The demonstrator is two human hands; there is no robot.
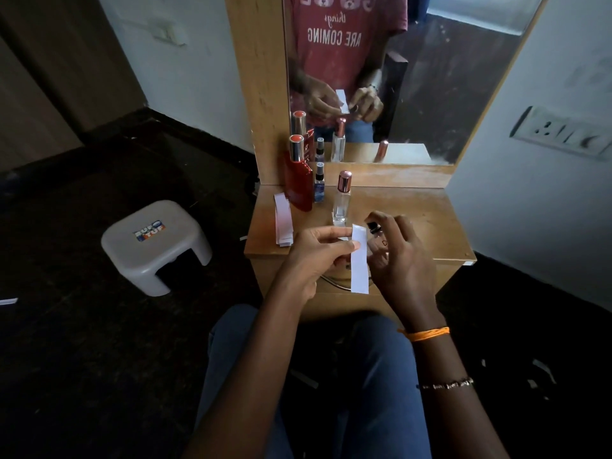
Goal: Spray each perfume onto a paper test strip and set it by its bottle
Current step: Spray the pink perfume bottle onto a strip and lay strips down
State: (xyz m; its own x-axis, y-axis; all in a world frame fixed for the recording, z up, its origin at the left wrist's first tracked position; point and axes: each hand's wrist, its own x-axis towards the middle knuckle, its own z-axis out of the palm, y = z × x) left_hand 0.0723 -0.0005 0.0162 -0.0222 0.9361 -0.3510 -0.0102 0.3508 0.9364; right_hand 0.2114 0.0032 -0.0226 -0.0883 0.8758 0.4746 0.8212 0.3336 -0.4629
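Observation:
My left hand pinches a white paper test strip near its top; the strip hangs down over the dresser's front edge. My right hand grips a small clear perfume bottle with a black spray head, its nozzle right beside the strip. On the wooden dresser top stand a red bottle with a silver and orange cap, a small blue spray bottle, and a tall clear bottle with a pink cap. A stack of spare strips lies left of the red bottle.
A mirror stands behind the bottles and reflects them and a person's hands. A grey plastic stool sits on the dark floor at the left. A wall socket panel is on the right. My knees are under the dresser.

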